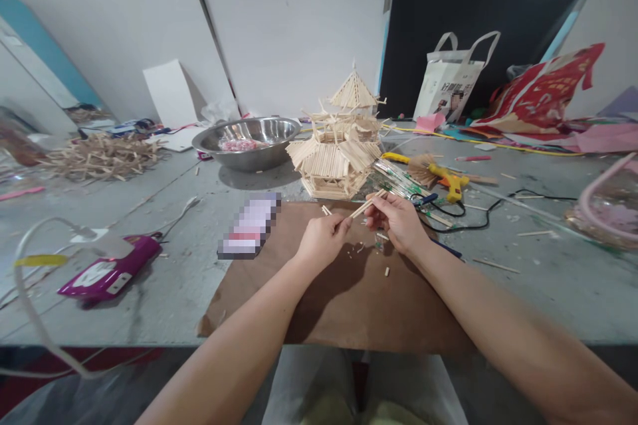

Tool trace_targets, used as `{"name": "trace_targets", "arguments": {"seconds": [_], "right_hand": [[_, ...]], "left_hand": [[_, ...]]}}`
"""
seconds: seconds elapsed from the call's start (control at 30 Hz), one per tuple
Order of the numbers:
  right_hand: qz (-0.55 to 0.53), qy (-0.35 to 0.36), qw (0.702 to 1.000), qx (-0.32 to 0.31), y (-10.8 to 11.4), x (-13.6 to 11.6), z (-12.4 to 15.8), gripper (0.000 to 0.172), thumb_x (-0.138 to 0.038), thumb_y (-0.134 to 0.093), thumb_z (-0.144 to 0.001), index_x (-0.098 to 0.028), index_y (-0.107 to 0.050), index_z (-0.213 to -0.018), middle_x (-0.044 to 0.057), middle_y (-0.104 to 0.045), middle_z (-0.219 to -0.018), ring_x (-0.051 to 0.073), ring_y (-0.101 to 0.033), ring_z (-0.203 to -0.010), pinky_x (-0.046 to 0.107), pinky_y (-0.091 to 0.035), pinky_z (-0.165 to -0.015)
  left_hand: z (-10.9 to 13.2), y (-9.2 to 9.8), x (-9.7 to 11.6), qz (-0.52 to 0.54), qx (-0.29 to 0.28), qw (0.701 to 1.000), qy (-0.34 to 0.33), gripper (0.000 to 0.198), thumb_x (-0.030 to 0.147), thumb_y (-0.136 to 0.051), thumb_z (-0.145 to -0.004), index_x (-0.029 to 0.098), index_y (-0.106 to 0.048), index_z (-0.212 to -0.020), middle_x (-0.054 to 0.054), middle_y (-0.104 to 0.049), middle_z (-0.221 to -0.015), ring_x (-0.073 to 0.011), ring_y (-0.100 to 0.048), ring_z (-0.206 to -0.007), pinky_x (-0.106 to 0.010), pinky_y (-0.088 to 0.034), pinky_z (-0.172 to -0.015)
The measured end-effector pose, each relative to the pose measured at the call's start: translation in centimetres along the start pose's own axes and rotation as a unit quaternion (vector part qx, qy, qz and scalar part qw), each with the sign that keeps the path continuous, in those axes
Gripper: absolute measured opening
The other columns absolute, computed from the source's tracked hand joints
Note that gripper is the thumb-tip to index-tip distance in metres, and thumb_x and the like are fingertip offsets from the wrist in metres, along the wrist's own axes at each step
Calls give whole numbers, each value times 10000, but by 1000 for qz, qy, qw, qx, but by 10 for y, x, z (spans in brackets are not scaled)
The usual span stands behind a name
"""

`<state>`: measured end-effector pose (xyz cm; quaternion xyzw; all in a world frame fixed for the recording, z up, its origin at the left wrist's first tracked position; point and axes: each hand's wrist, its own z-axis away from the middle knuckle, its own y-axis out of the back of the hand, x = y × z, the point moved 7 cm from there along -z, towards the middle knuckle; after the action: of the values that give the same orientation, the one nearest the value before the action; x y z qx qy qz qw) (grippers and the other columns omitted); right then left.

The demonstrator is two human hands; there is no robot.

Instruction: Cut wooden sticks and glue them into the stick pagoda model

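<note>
Between my two hands are a few thin wooden sticks (363,208), held at a slant above a brown sheet (329,305). My left hand (323,239) pinches their lower left end. At the upper right end, the fingers of my right hand (396,218) close on them. Just beyond my hands stands a pagoda model (333,163) built of similar sticks, with tiered roofs. Small stick offcuts (387,271) lie on the sheet below. Whether the held sticks are joined to each other, I cannot tell.
Left of the sheet lies a phone (249,226), its screen blurred. A metal bowl (269,158) stands behind it. At right are a yellow glue gun (451,182) and its black cord. A purple power strip (112,269) and a stick heap (104,156) sit at left.
</note>
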<state>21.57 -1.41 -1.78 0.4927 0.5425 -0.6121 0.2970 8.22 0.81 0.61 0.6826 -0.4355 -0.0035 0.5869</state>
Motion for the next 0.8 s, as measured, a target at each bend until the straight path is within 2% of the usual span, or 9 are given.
{"name": "trace_targets", "arguments": {"seconds": [0.1, 0.2, 0.3, 0.37, 0.47, 0.57, 0.63, 0.73, 0.8], "right_hand": [[45, 13, 999, 7, 5, -2, -2, 208, -345, -563, -653, -178, -550, -778, -22, -603, -610, 88, -525, -416, 220, -415, -410], [227, 75, 970, -42, -2, -5, 1, 194, -320, -507, -706, -190, -578, -831, 7, -630, -704, 111, -560, -504, 249, -440, -490], [429, 159, 873, -172, -26, 1, 11, 204, -240, -458, -741, -187, -616, -859, 50, -648, -859, 159, -589, -773, 294, -440, -708], [511, 190, 807, -229, -37, 6, 17, 265, -152, -412, -745, -170, -610, -920, 69, -626, -973, 162, -548, -921, 295, -392, -817], [598, 197, 746, -219, -36, -1, 17, 344, -88, -372, -736, -150, -567, -1013, 79, -591, -1041, 152, -514, -973, 276, -366, -845], [692, 173, 688, -133, -16, -24, 10, 254, -177, -408, -751, -190, -580, -938, 61, -600, -974, 171, -514, -934, 275, -384, -771], [757, 123, 636, -84, 3, -37, 6, 182, -287, -464, -729, -212, -582, -845, 53, -607, -909, 200, -521, -901, 285, -392, -687], [817, -7, 570, -83, 33, -37, 3, 268, -436, -550, -631, -208, -575, -770, 59, -618, -844, 228, -550, -817, 291, -382, -588], [833, -69, 542, -88, 45, -34, 3, 302, -457, -573, -594, -204, -581, -760, 66, -624, -857, 233, -561, -800, 290, -374, -569]], "left_hand": [[-1, 8, -4, 12, 26, 999, 13, 304, 339, -399, -775, 161, -622, -669, 10, -522, -506, -92, -436, -485, -191, -277, -484], [-2, 14, -9, 25, 47, 998, 32, 328, 361, -388, -778, 159, -625, -676, 12, -519, -501, -95, -444, -492, -190, -293, -495], [-3, 17, -13, 23, 57, 997, 35, 353, 379, -377, -780, 152, -610, -645, 15, -490, -474, -97, -439, -488, -193, -287, -488], [-4, 17, -15, 19, 64, 997, 36, 358, 386, -376, -780, 150, -599, -628, 17, -479, -466, -96, -433, -482, -193, -278, -479], [-5, 18, -18, 20, 67, 997, 41, 364, 399, -370, -781, 154, -592, -628, 16, -496, -476, -94, -434, -474, -194, -273, -474], [-5, 20, -20, 15, 74, 996, 48, 378, 406, -364, -782, 155, -587, -610, 14, -498, -466, -97, -435, -467, -196, -270, -471], [-5, 21, -21, 15, 80, 995, 52, 380, 408, -362, -782, 154, -592, -617, 13, -496, -459, -98, -438, -465, -196, -272, -470], [-6, 21, -23, 22, 87, 994, 57, 372, 411, -364, -778, 155, -609, -663, 17, -493, -452, -101, -451, -471, -192, -278, -469], [-6, 21, -24, 25, 90, 994, 57, 373, 416, -366, -774, 154, -609, -667, 20, -483, -444, -101, -455, -473, -189, -282, -468]]}}
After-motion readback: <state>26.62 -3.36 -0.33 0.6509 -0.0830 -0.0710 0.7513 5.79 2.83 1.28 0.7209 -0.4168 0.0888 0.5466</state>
